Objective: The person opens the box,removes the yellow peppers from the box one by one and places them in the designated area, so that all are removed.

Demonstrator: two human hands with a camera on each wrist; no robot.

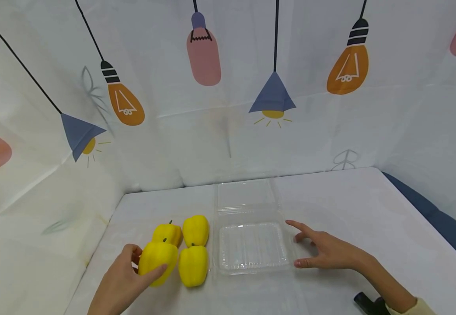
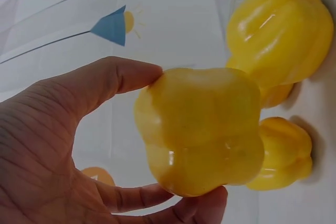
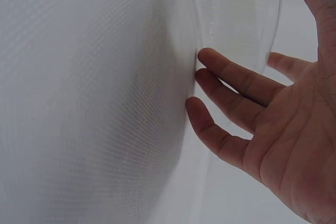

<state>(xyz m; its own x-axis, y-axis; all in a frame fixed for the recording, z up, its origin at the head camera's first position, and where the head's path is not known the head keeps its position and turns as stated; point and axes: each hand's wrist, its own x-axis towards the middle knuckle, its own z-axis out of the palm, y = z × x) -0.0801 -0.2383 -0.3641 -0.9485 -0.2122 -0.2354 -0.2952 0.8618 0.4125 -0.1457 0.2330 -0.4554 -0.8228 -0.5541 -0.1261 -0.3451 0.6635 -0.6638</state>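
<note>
My left hand (image 1: pixel 119 278) holds a yellow bell pepper (image 1: pixel 158 261) between thumb and fingers, seen from its lobed end in the left wrist view. Behind and beside it are three more yellow bell peppers, including one at the front right (image 1: pixel 193 266), one at the back right (image 1: pixel 196 230) and one partly hidden at the back left (image 1: pixel 167 233). To their right lies a clear plastic clamshell container (image 1: pixel 251 270), lid (image 1: pixel 245 194) folded back. My right hand (image 1: pixel 326 250) rests at the container's right edge, fingers spread and loosely bent, gripping nothing.
A white-covered table (image 1: pixel 342 201) carries everything. Behind it and to the left hangs a pale cloth (image 1: pixel 228 144) printed with lamps and bulbs. A black object (image 1: pixel 369 303) sits by my right wrist, and dark blue fabric (image 1: pixel 436 214) lies past the table's right edge.
</note>
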